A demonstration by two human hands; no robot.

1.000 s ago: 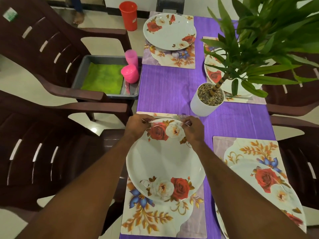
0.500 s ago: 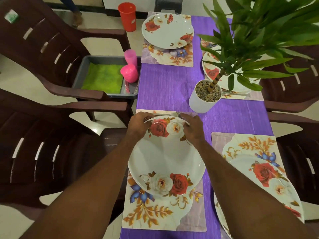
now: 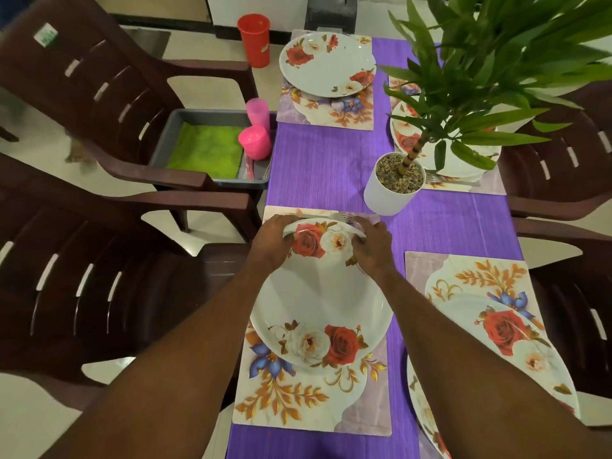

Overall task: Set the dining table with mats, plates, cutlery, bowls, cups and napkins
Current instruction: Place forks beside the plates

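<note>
A white plate with red and white roses (image 3: 318, 303) sits on the near floral mat (image 3: 308, 402). A metal fork (image 3: 331, 215) lies crosswise on the mat just beyond the plate's far rim. My left hand (image 3: 273, 241) holds the fork's handle end, with its thumb over the plate's rim. My right hand (image 3: 374, 245) pinches the tine end, its fingers curled at the rim. Three more floral plates rest on mats: far left (image 3: 326, 62), far right behind the plant (image 3: 407, 140) and near right (image 3: 496, 329).
A white pot with a leafy plant (image 3: 392, 185) stands mid-table on the purple runner (image 3: 324, 167). A grey tub (image 3: 198, 119) on a chair holds a green cloth (image 3: 207, 150) and pink cups (image 3: 254, 140). A red cup (image 3: 254, 39) stands beyond. Brown chairs flank the table.
Both hands have lowered the fork from over the plate's rim to the mat just beyond it. The camera has shifted slightly; nothing else on the table moved.
</note>
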